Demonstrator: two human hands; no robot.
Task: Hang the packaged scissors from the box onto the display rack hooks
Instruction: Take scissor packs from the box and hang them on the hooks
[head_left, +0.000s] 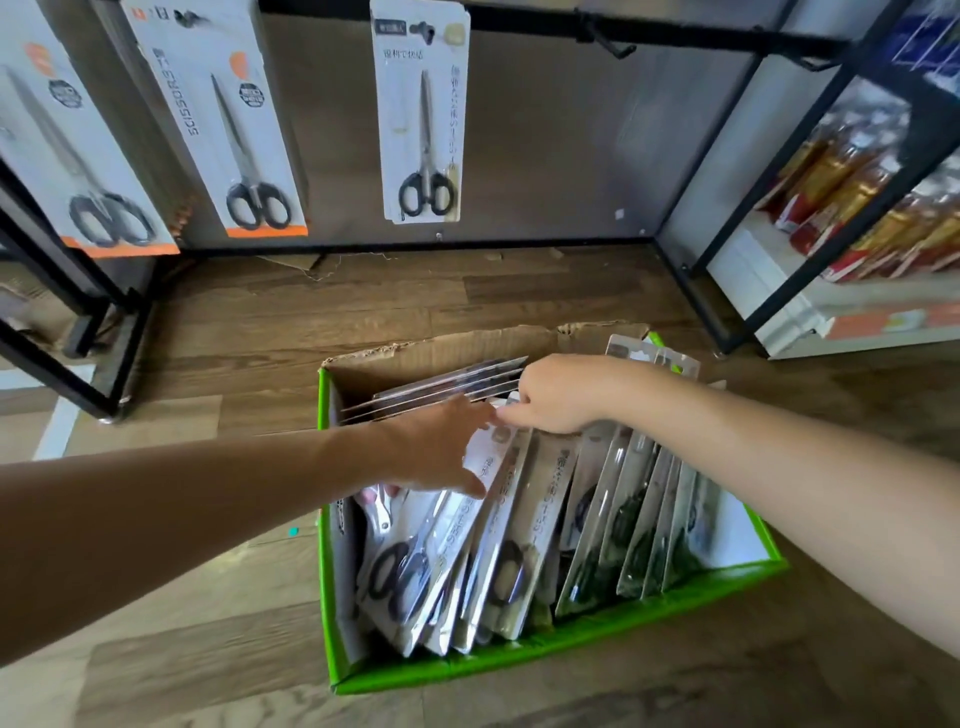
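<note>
Here, both hands are reaching into the green box (545, 657) sitting on the floor (363, 301) at lower centre of the frame, where the packaged scissors (498, 519) are standing on edge in overlapping rows. The left hand (436, 452) is lying open, fingers straight, across one pack. The right hand (561, 395) is curling over the upper edges just beside it, though I cannot tell whether it is actually pinching one.

The packs are looking light, flat and stiff, with slick plastic fronts likely to be sliding against neighbours, so the card top is seeming the best hold.

One box is holding well over ten packs, too overlapped to count. Three hanging packs (422, 114) are showing on the display rack (519, 21) along the top of the frame, and two bare hooks (610, 44) are showing at upper right.
</note>
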